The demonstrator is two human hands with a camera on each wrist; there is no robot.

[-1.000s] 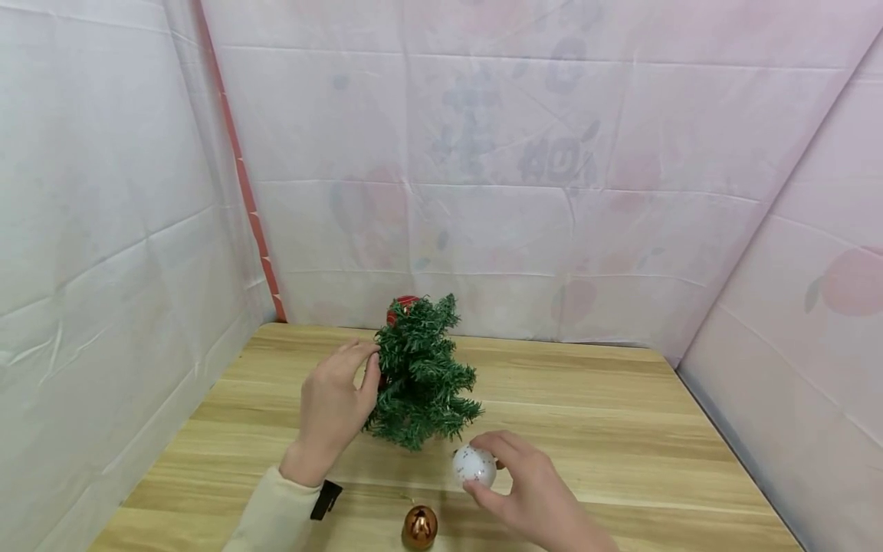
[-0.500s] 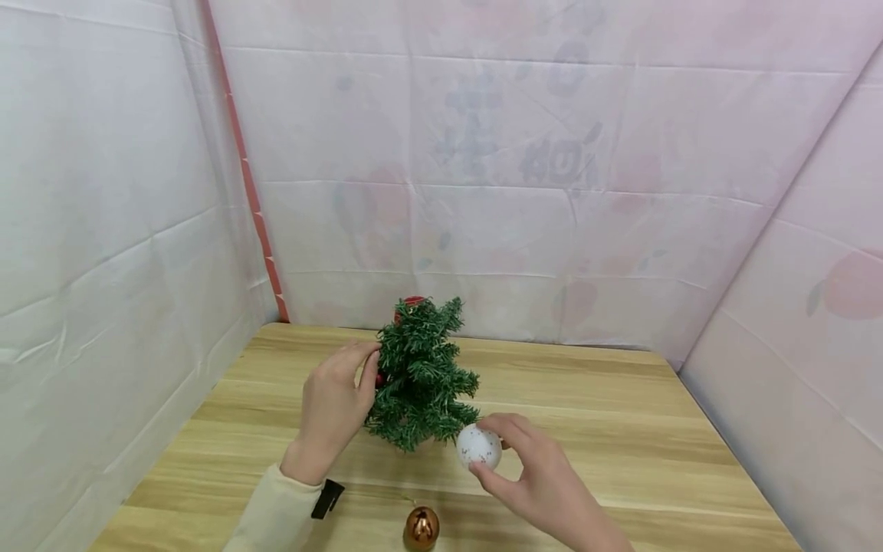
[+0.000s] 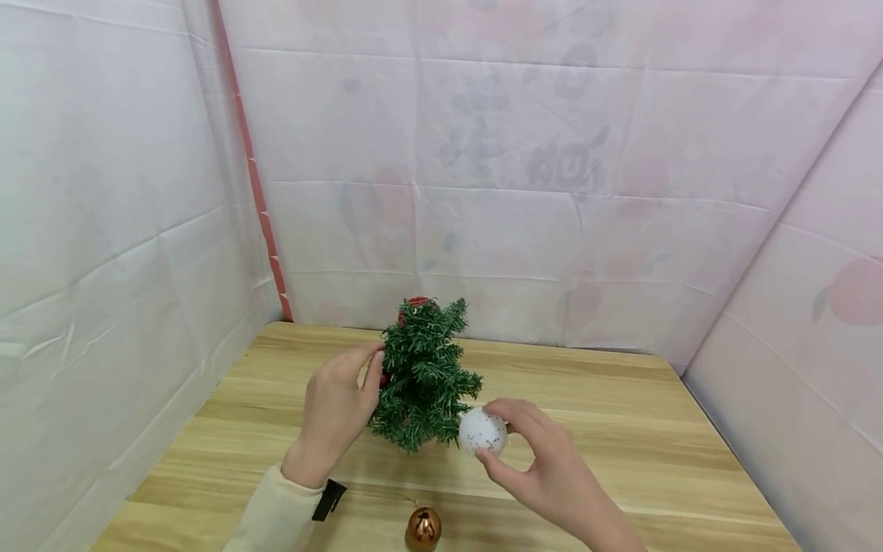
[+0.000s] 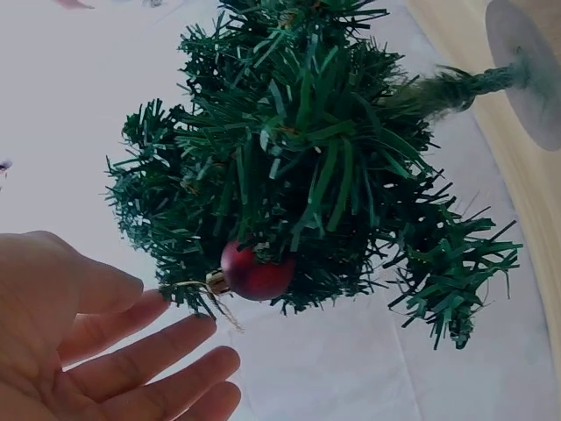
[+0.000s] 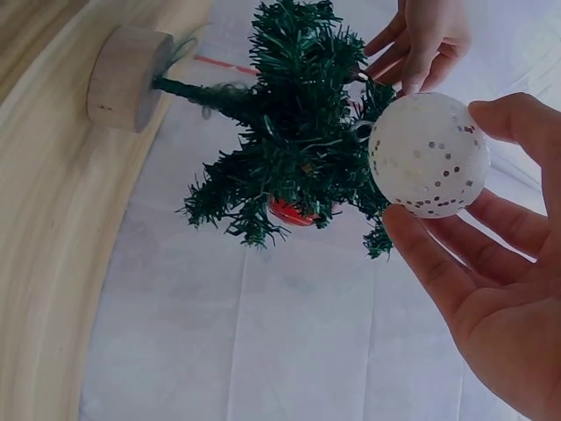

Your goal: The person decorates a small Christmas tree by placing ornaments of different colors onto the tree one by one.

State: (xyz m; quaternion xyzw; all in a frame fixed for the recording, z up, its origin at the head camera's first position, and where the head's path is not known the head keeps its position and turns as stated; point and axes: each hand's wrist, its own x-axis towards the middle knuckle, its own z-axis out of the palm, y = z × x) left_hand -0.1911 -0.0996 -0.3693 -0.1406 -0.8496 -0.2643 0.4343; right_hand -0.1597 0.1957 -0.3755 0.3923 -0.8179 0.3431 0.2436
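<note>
A small artificial Christmas tree (image 3: 429,372) stands on the wooden table. At its left edge my left hand (image 3: 338,410) pinches a branch tip between thumb and index finger, the other fingers loosely extended. Close by those fingers hangs a dark red bauble (image 4: 259,272) with a gold cap and string, seen in the left wrist view. My right hand (image 3: 545,460) grips a white bauble with silver specks (image 3: 481,434) between thumb and fingers, right beside the tree's lower right branches. In the right wrist view the bauble's cap and loop point at the foliage.
A shiny copper-brown bauble (image 3: 424,527) lies on the table (image 3: 607,429) near its front edge. Another red bauble (image 3: 416,302) shows at the back of the treetop. The tree's round wooden base (image 5: 127,79) appears in the right wrist view. Pale cloth walls surround the table.
My right hand has lifted the white bauble up and slightly right, alongside the lower right branches. The left hand has stayed nearly in place at the tree.
</note>
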